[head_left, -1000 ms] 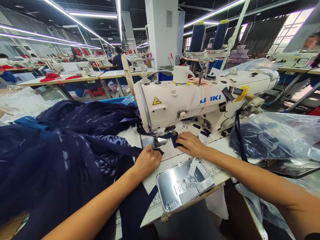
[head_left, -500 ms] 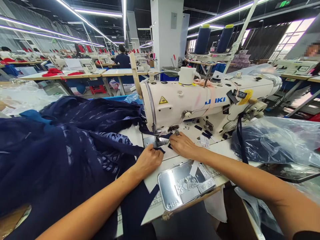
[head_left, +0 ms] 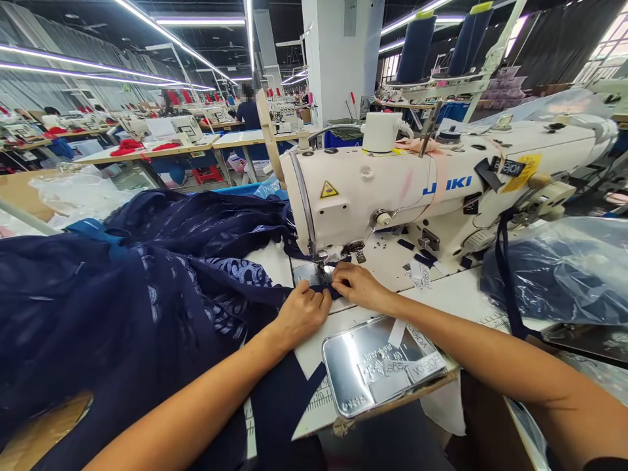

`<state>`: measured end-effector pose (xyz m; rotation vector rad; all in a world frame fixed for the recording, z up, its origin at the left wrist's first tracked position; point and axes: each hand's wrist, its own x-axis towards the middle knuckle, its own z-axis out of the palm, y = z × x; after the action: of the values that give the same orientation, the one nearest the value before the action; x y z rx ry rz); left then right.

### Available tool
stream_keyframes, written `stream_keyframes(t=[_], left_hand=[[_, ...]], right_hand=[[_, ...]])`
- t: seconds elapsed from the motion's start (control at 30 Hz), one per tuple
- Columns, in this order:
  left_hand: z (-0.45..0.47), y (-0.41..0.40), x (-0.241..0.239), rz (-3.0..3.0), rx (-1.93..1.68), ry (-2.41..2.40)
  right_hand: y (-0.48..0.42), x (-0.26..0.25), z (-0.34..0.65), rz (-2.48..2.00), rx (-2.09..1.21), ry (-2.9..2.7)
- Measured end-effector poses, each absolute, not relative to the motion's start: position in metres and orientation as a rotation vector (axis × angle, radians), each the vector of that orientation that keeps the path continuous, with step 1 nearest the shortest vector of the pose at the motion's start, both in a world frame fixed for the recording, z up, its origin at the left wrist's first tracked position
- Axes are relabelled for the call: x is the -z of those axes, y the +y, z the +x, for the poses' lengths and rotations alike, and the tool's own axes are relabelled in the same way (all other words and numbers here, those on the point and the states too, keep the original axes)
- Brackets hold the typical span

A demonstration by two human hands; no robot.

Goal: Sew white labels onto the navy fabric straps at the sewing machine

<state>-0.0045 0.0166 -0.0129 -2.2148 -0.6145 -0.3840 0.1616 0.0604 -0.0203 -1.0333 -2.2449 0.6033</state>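
Two hands at the needle, head view: left hand curled, pressing navy fabric flat; right hand pinches its strip end under the presser foot of the sewing machine. Fabric looks soft, light, floppy; hold near the edge. Strip runs left-right across the table.

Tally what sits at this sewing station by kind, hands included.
Bare hands: 2, left hand, right hand
White sewing machine: 1
Dark navy patterned fabric: 1
Shiny metal tray: 1
Navy thread cones: 2
Clear plastic bag of navy cloth: 1
Total: 8
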Motion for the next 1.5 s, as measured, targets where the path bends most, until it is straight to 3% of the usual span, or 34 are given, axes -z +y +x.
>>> stream_keyframes(t=[0.27,0.47,0.73,0.83,1.03,1.5], left_hand=[[-0.002,0.017,0.009,-2.260,0.342,-0.612],[-0.001,0.018,0.010,-2.313,0.306,-0.636],[-0.009,0.015,0.000,-2.472,0.231,-0.740],[-0.023,0.008,-0.015,-2.635,0.220,-0.847],[-0.031,0.009,-0.007,-2.926,0.357,-1.019],[-0.006,0.020,0.011,-2.692,0.454,-1.135]], right_hand=[[0.055,0.019,0.162,-0.984,-0.435,-2.291],[0.049,0.018,0.172,-0.882,-0.583,-2.298],[0.021,0.017,0.165,-1.000,0.182,-2.678],[0.025,0.013,0.168,-0.896,0.295,-2.794],[0.057,0.010,0.179,-0.563,0.298,-2.897],[0.073,0.018,0.182,-0.717,0.230,-2.828]])
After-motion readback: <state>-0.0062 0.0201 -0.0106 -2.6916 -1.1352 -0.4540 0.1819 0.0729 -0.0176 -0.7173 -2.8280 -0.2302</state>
